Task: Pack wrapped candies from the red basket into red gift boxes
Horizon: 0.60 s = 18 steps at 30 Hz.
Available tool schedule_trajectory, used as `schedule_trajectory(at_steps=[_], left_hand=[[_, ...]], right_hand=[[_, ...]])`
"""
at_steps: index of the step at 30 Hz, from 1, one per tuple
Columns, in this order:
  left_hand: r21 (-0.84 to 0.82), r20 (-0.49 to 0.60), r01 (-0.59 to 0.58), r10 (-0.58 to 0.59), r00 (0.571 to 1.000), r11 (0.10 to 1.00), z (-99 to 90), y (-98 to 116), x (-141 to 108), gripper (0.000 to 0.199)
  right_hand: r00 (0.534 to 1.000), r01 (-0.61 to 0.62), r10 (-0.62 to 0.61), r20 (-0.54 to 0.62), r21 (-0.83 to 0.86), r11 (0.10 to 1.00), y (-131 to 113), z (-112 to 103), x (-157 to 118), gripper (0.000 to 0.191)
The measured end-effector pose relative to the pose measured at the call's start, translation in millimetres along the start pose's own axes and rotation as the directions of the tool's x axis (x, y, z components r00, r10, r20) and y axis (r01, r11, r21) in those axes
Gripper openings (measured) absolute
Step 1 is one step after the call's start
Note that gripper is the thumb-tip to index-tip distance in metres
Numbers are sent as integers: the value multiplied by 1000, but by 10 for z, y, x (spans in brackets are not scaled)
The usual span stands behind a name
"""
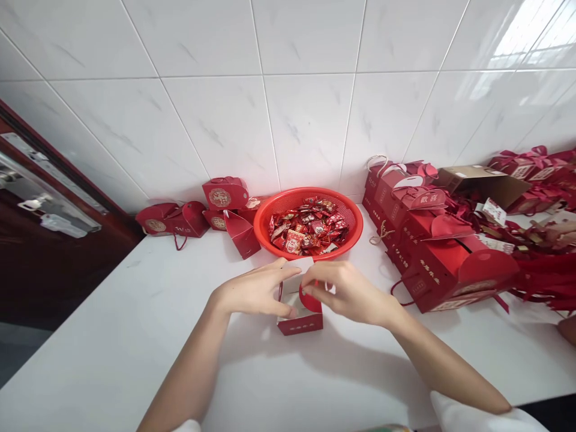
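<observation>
A small red gift box (pixel 300 326) with gold lettering stands on the white table in front of me, its top open and its pale inside showing. My left hand (pixel 252 292) is at the box's left side, thumb at the near rim and fingers reaching to the far edge. With thumb and index finger, my right hand (pixel 344 294) pinches the rounded flap on the right side of the box. Just behind the box sits a red plastic basket (pixel 355 237) of wrapped sweets (pixel 310 227).
Several red gift boxes (pixel 222 193) stand at the left by the tiled wall. A row of handled red boxes (pixel 418 264) fills the right, with a brown carton (pixel 481 180) and red ribbons (pixel 540 273) beyond. A door with keys (pixel 63 223) is at far left.
</observation>
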<state>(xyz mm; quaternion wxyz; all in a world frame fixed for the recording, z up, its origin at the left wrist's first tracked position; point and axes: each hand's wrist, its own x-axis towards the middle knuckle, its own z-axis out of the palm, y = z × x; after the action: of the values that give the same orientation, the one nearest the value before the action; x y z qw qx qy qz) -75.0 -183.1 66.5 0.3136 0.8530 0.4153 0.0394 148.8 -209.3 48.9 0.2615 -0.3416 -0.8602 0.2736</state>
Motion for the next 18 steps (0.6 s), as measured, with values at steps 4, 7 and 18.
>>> schedule_trajectory(at_steps=[4, 7, 18], left_hand=[[-50, 106, 22, -17, 994, 998, 21, 15, -3, 76], [-76, 89, -2, 8, 996, 997, 2, -21, -24, 89], [-212, -63, 35, -50, 997, 977, 109, 160, 59, 49]], right_hand=[[947, 94, -93, 309, 9, 995, 4, 90, 57, 18], [915, 70, -33, 402, -80, 994, 24, 92, 74, 19], [932, -154, 300, 203, -527, 836, -241, -133, -104, 22]])
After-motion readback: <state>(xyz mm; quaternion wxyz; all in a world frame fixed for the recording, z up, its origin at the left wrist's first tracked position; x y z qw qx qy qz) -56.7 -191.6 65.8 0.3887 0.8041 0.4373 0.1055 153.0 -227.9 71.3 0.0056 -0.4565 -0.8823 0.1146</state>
